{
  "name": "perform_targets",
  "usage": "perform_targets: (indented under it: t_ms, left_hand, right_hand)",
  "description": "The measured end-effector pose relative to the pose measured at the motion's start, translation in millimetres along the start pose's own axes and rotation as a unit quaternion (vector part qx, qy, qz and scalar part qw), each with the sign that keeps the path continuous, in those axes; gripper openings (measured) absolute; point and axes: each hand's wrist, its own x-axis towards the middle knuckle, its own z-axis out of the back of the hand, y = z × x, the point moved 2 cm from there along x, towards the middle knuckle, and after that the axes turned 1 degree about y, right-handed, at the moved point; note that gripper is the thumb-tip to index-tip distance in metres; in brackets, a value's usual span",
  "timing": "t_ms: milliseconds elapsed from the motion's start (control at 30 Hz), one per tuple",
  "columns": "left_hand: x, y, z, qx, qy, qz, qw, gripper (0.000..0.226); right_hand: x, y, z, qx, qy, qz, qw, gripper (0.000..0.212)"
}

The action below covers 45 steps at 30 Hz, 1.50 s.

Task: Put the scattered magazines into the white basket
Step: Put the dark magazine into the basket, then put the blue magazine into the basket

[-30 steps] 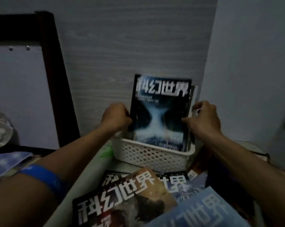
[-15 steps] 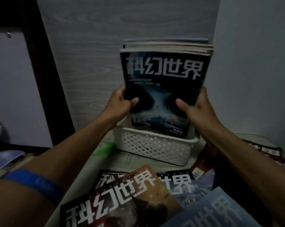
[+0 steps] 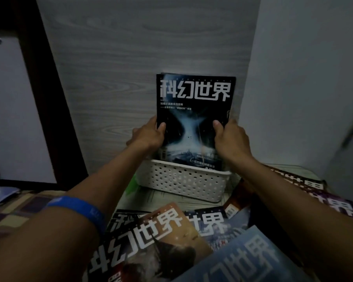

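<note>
Left hand and right hand are each pinching, thumb in front, a side edge of the upright stack of dark glossy magazines. Its lower end is sitting inside the white perforated plastic basket. More scattered magazines are lying overlapped in front.

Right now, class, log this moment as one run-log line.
left hand: grips stack | right hand: grips stack | magazine stack: upright, bottom in white basket | loose magazines: outside basket
</note>
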Motion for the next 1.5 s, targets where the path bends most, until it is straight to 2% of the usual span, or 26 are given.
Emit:
perform_targets:
  t_ms: [100, 200, 333, 433, 500, 567, 633, 700, 800, 900, 967, 1033, 1067, 1100, 1133, 1200, 1267, 1300, 1400, 1467, 1500]
  left_hand:
    - [-4.7, 2.0, -4.5, 0.039, -0.004, -0.003, 0.999, 0.042]
    - [-8.7, 2.6, -6.1, 0.024, -0.04, 0.0, 0.999, 0.038]
    - [-25.0, -3.8, 6.7, -0.08, -0.162, -0.007, 0.984, 0.045]
    - [-48.0, -2.1, 22.4, -0.183, -0.176, -0.011, 0.967, 0.036]
    - [-80.5, 4.9, 35.6, -0.177, -0.206, -0.029, 0.962, 0.022]
    - [-119.5, 16.2, 44.6, -0.132, -0.224, -0.05, 0.964, 0.012]
    - [-165.7, 30.7, 50.4, -0.139, -0.221, -0.014, 0.965, 0.011]
    - [-208.5, 40.5, 62.6, -0.135, -0.236, 0.014, 0.962, 0.011]
    - [-270.5, 35.6, 68.7, -0.087, -0.188, -0.033, 0.978, 0.011]
    - [-316.7, 14.5, 56.0, -0.092, -0.019, -0.027, 0.995, 0.004]
    - [-334.5, -4.8, 47.3, -0.197, 0.088, 0.015, 0.976, 0.014]
    - [-344.4, -25.2, 39.6, -0.346, 0.142, 0.094, 0.923, 0.043]
    - [-348.7, -35.1, 36.7, -0.419, 0.141, 0.13, 0.887, 0.059]
    - [-353.0, -44.5, 35.2, -0.475, 0.117, 0.148, 0.859, 0.074]
    - [-356.0, -53.0, 36.5, -0.508, 0.076, 0.144, 0.846, 0.081]
    - [-357.0, -68.2, 48.4, -0.549, -0.001, 0.097, 0.83, 0.074]
    - [-347.9, -85.4, 77.4, -0.599, -0.035, 0.028, 0.8, 0.061]
    - [-340.2, -93.9, 93.9, -0.618, -0.042, -0.008, 0.785, 0.056]
    - [-316.1, -111.5, 136.9, -0.627, -0.066, -0.118, 0.767, 0.044]
    - [-302.3, -110.9, 150.4, -0.619, -0.095, -0.149, 0.765, 0.037]
    - [-296.5, -104.8, 150.8, -0.604, -0.112, -0.149, 0.775, 0.033]
  right_hand:
    - [-0.1, -3.2, -3.2, -0.001, -0.015, 0.0, 1.0, 0.045]
    - [-0.9, -5.0, -3.1, 0.028, -0.04, -0.014, 0.999, 0.041]
    - [-17.6, -9.1, 14.5, 0.075, -0.107, -0.035, 0.991, 0.063]
    - [-43.6, -11.9, 32.0, 0.084, -0.097, 0.006, 0.992, 0.047]
    - [-71.2, -8.3, 50.6, 0.095, -0.05, 0.054, 0.993, 0.029]
    - [-105.3, -2.4, 65.7, 0.091, 0.074, 0.088, 0.989, 0.015]
    - [-147.0, 2.1, 80.2, 0.036, 0.209, 0.107, 0.971, 0.003]
    - [-176.7, 9.0, 95.6, -0.054, 0.303, 0.147, 0.94, 0.02]
    - [-196.4, 10.4, 120.1, -0.197, 0.397, 0.145, 0.885, 0.056]
    - [-206.3, -6.0, 145.4, -0.315, 0.413, 0.088, 0.85, 0.108]
    - [-217.9, -18.3, 153.8, -0.342, 0.372, 0.079, 0.859, 0.117]
    - [-228.6, -27.4, 155.8, -0.288, 0.309, 0.049, 0.905, 0.104]
    - [-233.6, -30.6, 157.2, -0.244, 0.289, 0.019, 0.926, 0.096]
    - [-237.4, -32.2, 159.2, -0.193, 0.274, -0.012, 0.942, 0.086]
    - [-238.4, -33.5, 161.7, -0.133, 0.259, -0.044, 0.956, 0.075]
    - [-235.3, -34.0, 168.6, 0.06, 0.215, -0.114, 0.968, 0.059]
    - [-224.9, -23.7, 180.7, 0.266, 0.178, -0.156, 0.934, 0.04]
    - [-218.7, -13.5, 187.9, 0.331, 0.175, -0.151, 0.915, 0.03]
    - [-202.5, 23.5, 198.4, 0.435, 0.193, -0.091, 0.875, 0.01]
    - [-195.6, 46.3, 201.2, 0.466, 0.169, -0.049, 0.867, 0.008]
    - [-194.2, 54.5, 199.4, 0.471, 0.165, -0.039, 0.866, 0.011]
